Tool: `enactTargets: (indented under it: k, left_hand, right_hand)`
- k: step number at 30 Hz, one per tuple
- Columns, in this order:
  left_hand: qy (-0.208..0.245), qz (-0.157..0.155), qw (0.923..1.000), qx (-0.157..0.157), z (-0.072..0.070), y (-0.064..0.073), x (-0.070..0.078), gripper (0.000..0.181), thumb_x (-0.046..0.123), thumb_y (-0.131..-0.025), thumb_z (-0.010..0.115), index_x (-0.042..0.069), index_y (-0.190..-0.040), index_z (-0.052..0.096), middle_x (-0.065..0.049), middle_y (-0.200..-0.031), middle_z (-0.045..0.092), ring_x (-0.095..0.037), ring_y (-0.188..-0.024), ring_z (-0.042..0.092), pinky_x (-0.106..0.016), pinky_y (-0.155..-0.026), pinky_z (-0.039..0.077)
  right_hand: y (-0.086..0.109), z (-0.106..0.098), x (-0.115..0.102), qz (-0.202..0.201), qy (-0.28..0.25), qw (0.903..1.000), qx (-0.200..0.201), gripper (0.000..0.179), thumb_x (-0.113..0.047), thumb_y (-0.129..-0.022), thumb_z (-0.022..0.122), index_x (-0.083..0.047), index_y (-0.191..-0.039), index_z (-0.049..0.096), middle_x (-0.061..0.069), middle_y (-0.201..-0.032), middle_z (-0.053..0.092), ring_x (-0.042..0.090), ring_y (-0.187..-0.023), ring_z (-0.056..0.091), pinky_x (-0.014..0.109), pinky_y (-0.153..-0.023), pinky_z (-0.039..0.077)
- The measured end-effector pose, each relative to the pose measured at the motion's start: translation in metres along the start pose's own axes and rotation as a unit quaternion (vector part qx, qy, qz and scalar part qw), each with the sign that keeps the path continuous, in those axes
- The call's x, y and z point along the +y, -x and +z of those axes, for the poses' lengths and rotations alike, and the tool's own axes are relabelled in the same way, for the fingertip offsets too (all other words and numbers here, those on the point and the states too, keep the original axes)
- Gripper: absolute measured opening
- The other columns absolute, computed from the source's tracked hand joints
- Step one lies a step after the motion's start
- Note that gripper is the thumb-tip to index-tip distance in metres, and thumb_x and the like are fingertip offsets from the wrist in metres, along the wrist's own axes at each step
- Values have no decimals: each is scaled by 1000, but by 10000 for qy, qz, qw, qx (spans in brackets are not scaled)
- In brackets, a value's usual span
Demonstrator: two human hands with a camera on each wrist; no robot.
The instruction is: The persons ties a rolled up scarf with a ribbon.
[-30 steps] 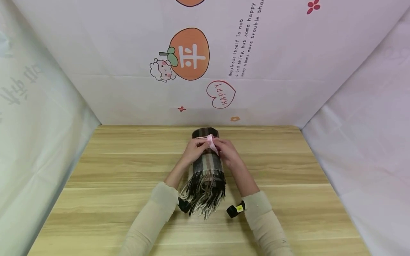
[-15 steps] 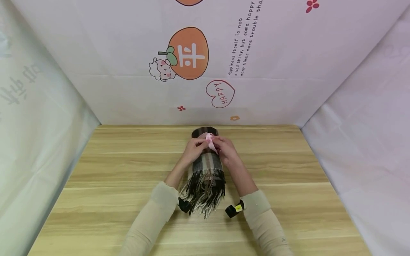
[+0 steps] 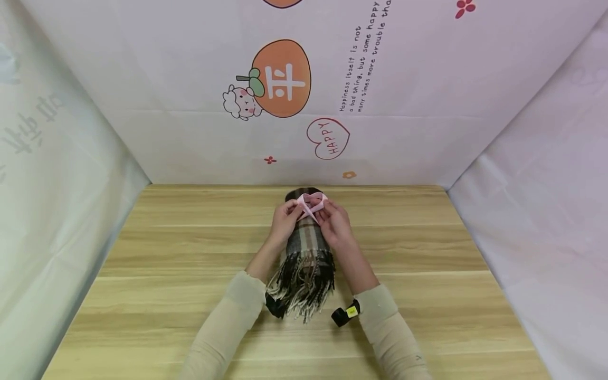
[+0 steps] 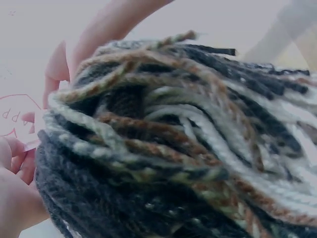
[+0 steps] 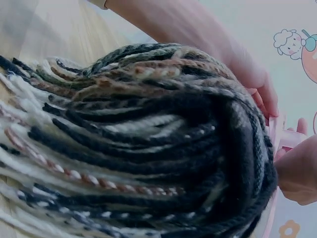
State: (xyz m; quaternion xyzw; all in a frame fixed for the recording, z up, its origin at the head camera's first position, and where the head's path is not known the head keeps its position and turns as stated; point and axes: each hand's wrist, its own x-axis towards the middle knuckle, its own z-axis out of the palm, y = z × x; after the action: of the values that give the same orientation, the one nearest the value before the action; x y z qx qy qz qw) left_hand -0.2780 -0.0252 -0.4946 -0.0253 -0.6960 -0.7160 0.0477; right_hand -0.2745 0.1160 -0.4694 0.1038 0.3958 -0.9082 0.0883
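Observation:
A rolled plaid scarf in black, grey and cream lies on the table, its fringe toward the person. Around its far part is a pink ribbon, raised on top in two loops that cross at the middle. My left hand pinches the left loop between thumb and fingers. The right loop is pinched by my right hand. Twisted fringe strands fill most of the left wrist view and mostly hide the ribbon there. From the right wrist, the ribbon shows partly between the hands, past the fringe.
The wood-grain table ends at a white printed back sheet. White sheets hang at the left and right. A small black wrist camera with a yellow label sits by the right cuff.
The ribbon was bunched at one spot under the fingers; now it stands in two crossed loops. Both hands have drawn slightly apart and keep hold of it. The scarf stays in place.

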Motion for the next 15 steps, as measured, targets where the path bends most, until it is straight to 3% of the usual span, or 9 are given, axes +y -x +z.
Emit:
enactTargets:
  k: [2,5,10,15]
  left_hand:
    - [304,-122,9995,-38,1,0,0,19,5,-101,55,-10,-91,61,8,-77,62,-9,-77,54,-18,-68,42]
    - [513,-263,9983,-104,3,0,1,20,5,-103,50,-10,-92,58,5,-79,59,-8,-77,52,-19,-70,41]
    - [147,-204,9991,-355,6,2,3,26,11,-106,40,-6,-94,56,-5,-89,57,-14,-86,51,-25,-79,40]
    - [-388,-236,9970,-629,10,5,3,29,23,-108,42,-2,-114,56,-16,-110,60,-21,-102,54,-28,-88,42]
  right_hand:
    - [0,0,1,-46,-223,9997,-20,18,-9,-107,41,-7,-97,56,5,-88,73,15,-94,66,33,-105,45]
    - [0,1,5,-173,-406,9990,2,20,-10,-108,39,-9,-92,51,5,-87,68,16,-93,64,37,-109,43]
    - [0,7,11,-456,-604,9971,77,22,-12,-108,36,-8,-89,46,2,-78,52,15,-86,56,28,-89,47]
    - [0,11,18,-799,-772,9938,98,24,-7,-107,36,-9,-84,43,1,-68,43,15,-71,49,25,-70,41]
